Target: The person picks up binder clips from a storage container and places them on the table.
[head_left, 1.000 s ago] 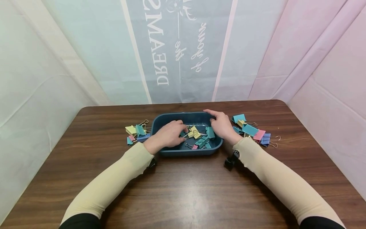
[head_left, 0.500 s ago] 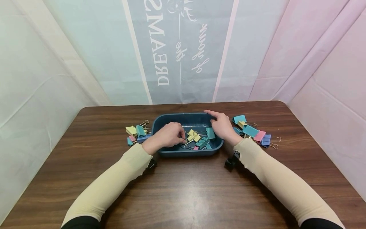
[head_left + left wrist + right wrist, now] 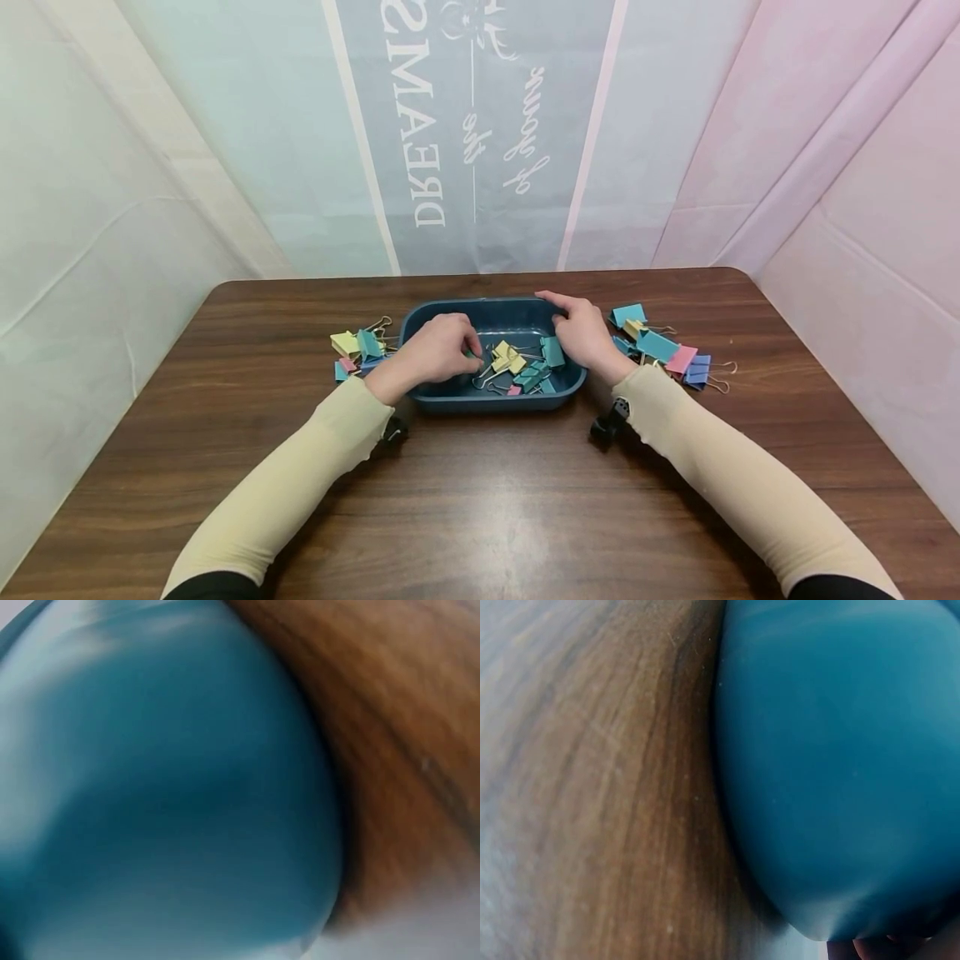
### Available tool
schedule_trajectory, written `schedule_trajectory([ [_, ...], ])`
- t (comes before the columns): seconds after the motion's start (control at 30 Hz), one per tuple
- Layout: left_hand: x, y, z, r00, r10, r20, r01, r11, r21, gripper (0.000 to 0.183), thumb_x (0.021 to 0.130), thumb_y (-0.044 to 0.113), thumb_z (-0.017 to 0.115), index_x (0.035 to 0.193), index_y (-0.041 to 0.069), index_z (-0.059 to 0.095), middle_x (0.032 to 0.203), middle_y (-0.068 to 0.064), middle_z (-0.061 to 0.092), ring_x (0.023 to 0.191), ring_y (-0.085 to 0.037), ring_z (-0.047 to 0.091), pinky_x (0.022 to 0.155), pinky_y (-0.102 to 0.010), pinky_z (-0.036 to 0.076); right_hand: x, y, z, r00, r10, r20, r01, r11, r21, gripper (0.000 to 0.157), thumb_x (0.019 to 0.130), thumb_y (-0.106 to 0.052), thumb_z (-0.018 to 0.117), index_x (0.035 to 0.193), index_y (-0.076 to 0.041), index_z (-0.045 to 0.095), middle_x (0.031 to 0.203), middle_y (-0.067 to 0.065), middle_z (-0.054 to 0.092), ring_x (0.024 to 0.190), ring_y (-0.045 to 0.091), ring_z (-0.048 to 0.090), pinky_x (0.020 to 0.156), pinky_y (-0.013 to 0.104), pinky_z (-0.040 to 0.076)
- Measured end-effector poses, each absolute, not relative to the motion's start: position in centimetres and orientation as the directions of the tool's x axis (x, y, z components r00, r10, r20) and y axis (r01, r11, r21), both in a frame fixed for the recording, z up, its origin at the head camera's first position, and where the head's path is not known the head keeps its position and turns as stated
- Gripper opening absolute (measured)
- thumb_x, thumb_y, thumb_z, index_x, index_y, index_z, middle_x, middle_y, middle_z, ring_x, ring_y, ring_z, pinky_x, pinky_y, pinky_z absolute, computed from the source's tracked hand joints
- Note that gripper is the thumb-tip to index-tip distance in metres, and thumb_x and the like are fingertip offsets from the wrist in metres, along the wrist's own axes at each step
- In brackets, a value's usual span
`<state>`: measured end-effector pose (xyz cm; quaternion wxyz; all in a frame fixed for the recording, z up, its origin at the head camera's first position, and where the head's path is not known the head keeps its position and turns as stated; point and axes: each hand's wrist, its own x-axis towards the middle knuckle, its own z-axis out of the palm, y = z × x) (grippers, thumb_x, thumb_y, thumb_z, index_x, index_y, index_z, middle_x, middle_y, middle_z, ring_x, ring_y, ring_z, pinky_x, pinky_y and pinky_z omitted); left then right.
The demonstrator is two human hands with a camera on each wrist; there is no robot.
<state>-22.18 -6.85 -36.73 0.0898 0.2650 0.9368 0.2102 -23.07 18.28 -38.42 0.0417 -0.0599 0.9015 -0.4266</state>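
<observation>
Left hand is pinching what looks like a green clip, mostly hidden, inside the blue tray; right hand, well apart, is gripping the tray's right end. Step: probably singling out a clip while steadying the tray; next move is likely calling for lifting it without snagging the yellow clips lying near

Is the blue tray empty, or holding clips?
Not empty. The head view shows yellow clips, teal clips and a pink clip lying inside the blue tray, between the left hand and the right hand.
</observation>
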Motion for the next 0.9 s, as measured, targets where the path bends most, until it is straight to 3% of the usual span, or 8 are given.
schedule_trajectory([
  [0.07, -22.2, -7.2, -36.4, -0.844, 0.537, -0.018, 0.473, 0.759, 0.448, 0.008, 0.087, 0.022, 0.077, 0.085, 0.015, 0.075, 0.092, 0.002, 0.060, 0.079, -0.015, 0.055, 0.071, -0.029, 0.048, -23.1, 18.3, -38.5, -0.989, -0.144, -0.021, -0.074, 0.626, -0.777, 0.050, 0.103, -0.003, 0.042, 0.149, -0.021, 0.049, 0.105, 0.018, 0.063, 0.042, 0.021, 0.038, 0.044, 0.032, 0.036],
  [0.17, -22.4, -7.9, -35.6, -0.844, 0.533, 0.059, 0.499, 0.740, 0.451, 0.009, 0.085, 0.021, 0.077, 0.086, 0.013, 0.076, 0.092, 0.001, 0.061, 0.082, -0.015, 0.058, 0.074, -0.030, 0.049, -23.0, 18.3, -38.5, -0.989, -0.144, -0.017, -0.078, 0.624, -0.778, 0.050, 0.103, -0.002, 0.042, 0.149, -0.021, 0.049, 0.117, 0.019, 0.062, 0.042, 0.021, 0.038, 0.044, 0.032, 0.036],
  [0.4, -22.7, -11.0, -33.0, -0.864, 0.467, 0.189, 0.497, 0.727, 0.474, 0.010, 0.085, 0.020, 0.076, 0.089, 0.010, 0.076, 0.095, -0.001, 0.063, 0.085, -0.017, 0.061, 0.077, -0.034, 0.050, -22.9, 18.1, -38.4, -0.990, -0.141, -0.019, -0.074, 0.621, -0.780, 0.049, 0.103, -0.003, 0.041, 0.148, -0.021, 0.050, 0.106, 0.021, 0.062, 0.042, 0.020, 0.037, 0.044, 0.032, 0.036],
  [0.57, -22.7, -14.3, -32.1, -0.899, 0.402, 0.173, 0.432, 0.755, 0.493, 0.012, 0.088, 0.021, 0.076, 0.092, 0.010, 0.074, 0.098, -0.003, 0.062, 0.084, -0.020, 0.059, 0.075, -0.038, 0.049, -22.9, 18.1, -38.4, -0.990, -0.140, -0.014, -0.077, 0.622, -0.779, 0.049, 0.103, -0.003, 0.042, 0.148, -0.021, 0.050, 0.104, 0.019, 0.063, 0.042, 0.021, 0.039, 0.044, 0.032, 0.036],
  [0.63, -22.8, -15.8, -32.2, -0.911, 0.380, 0.160, 0.407, 0.769, 0.493, 0.012, 0.089, 0.022, 0.075, 0.093, 0.011, 0.074, 0.099, -0.005, 0.062, 0.084, -0.020, 0.059, 0.075, -0.039, 0.049, -23.0, 18.1, -38.4, -0.990, -0.141, -0.014, -0.077, 0.620, -0.781, 0.049, 0.103, -0.003, 0.042, 0.148, -0.021, 0.050, 0.118, 0.020, 0.062, 0.043, 0.022, 0.039, 0.045, 0.032, 0.037],
  [0.7, -22.8, -17.2, -32.4, -0.920, 0.360, 0.155, 0.389, 0.784, 0.484, 0.012, 0.089, 0.021, 0.074, 0.093, 0.010, 0.075, 0.100, -0.007, 0.062, 0.085, -0.020, 0.059, 0.075, -0.040, 0.048, -23.0, 18.1, -38.4, -0.990, -0.141, -0.013, -0.077, 0.618, -0.782, 0.049, 0.103, -0.003, 0.042, 0.148, -0.021, 0.050, 0.119, 0.018, 0.062, 0.043, 0.022, 0.039, 0.045, 0.032, 0.037],
  [0.87, -22.6, -20.0, -33.3, -0.938, 0.326, 0.119, 0.345, 0.838, 0.423, 0.012, 0.088, 0.020, 0.072, 0.090, 0.009, 0.076, 0.100, -0.007, 0.063, 0.085, -0.022, 0.060, 0.077, -0.043, 0.049, -23.0, 18.1, -38.4, -0.990, -0.138, -0.019, -0.071, 0.621, -0.780, 0.049, 0.104, -0.003, 0.042, 0.148, -0.022, 0.050, 0.099, 0.018, 0.063, 0.042, 0.021, 0.039, 0.044, 0.032, 0.037],
  [0.9, -22.6, -20.4, -33.6, -0.941, 0.321, 0.111, 0.337, 0.846, 0.414, 0.012, 0.088, 0.020, 0.071, 0.089, 0.009, 0.076, 0.099, -0.008, 0.063, 0.084, -0.022, 0.060, 0.077, -0.043, 0.049, -23.0, 18.1, -38.4, -0.991, -0.136, -0.017, -0.072, 0.620, -0.782, 0.049, 0.103, -0.003, 0.042, 0.148, -0.021, 0.050, 0.106, 0.017, 0.064, 0.042, 0.022, 0.039, 0.044, 0.032, 0.037],
])
